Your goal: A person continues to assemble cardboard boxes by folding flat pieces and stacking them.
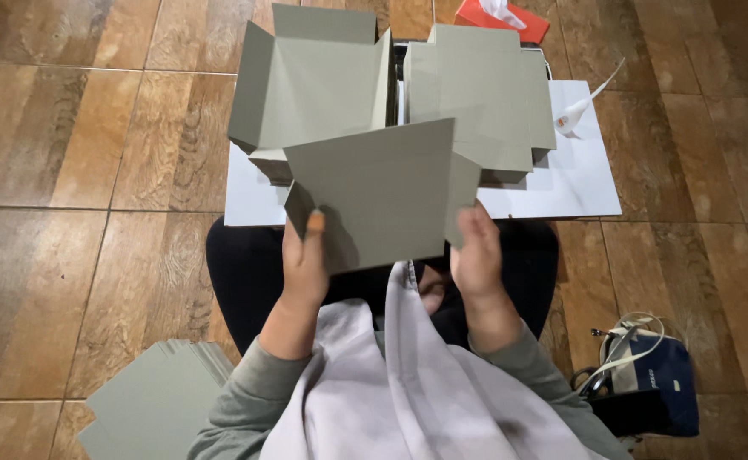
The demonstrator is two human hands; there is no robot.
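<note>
I hold a flat grey cardboard sheet (382, 192) with side flaps above my lap. My left hand (303, 260) grips its lower left edge, thumb on top. At the lower right edge my right hand (476, 255) pinches a flap that folds downward. Beyond the sheet, two folded grey cardboard boxes (318, 81) (480, 94) stand on a white board (574, 183) lying on the floor.
A stack of flat grey sheets (152, 400) lies on the wooden floor at my lower left. An orange tissue box (501, 19) sits at the top. A white glue gun (580, 106) rests on the board's right. A blue bag (646, 375) is at lower right.
</note>
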